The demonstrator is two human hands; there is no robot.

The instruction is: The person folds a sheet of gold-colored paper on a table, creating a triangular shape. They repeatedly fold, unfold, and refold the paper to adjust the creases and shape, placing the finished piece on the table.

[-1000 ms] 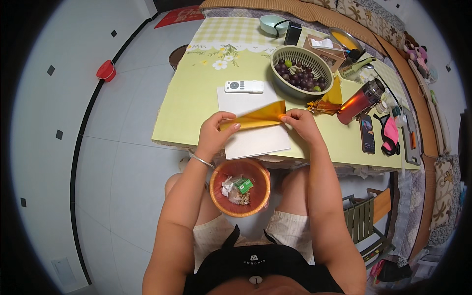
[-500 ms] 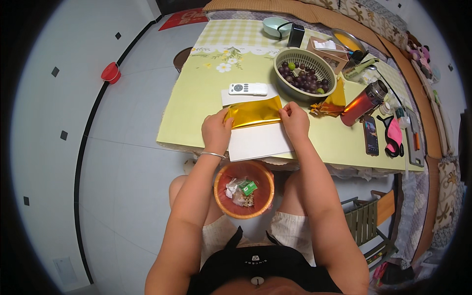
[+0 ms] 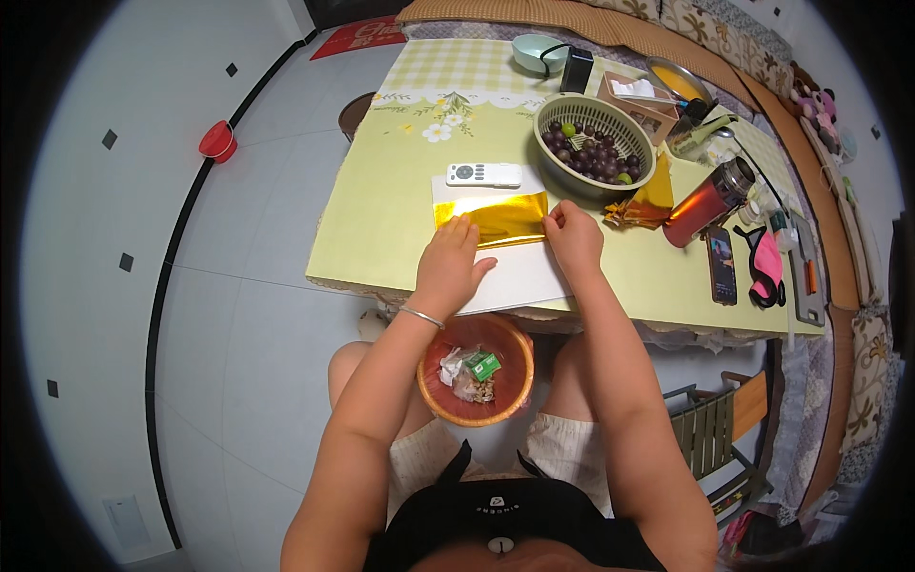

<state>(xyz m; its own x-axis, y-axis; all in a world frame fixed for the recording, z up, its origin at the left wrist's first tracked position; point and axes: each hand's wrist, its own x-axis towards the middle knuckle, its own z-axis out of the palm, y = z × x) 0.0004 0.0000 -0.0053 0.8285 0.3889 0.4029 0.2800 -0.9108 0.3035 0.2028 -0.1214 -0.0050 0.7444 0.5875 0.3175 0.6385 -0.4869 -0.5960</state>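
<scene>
A shiny gold foil sheet [image 3: 512,217], folded into a long strip, lies on a white sheet of paper or board [image 3: 522,276] at the table's near edge. My left hand [image 3: 450,267] rests flat on the foil's left part, fingers stretched out and thumb apart. At the foil's right end, my right hand [image 3: 575,238] pinches its edge between thumb and fingertips. Just beyond the strip is a white remote control [image 3: 484,174]. Crumpled gold foil [image 3: 650,202] stands to the right of my right hand.
Behind the foil sits a colander [image 3: 555,174] of grapes. To the right are a red-orange thermos [image 3: 707,202], a phone [image 3: 721,267] and a pink-and-black strapped item [image 3: 765,262]. Below the table edge, between my knees, stands a waste bin [image 3: 524,396] holding litter.
My left hand has let go of the foil's left edge and moved right, now lying flat on top. The strip's left end has come down onto the white sheet. My right hand keeps its pinch.
</scene>
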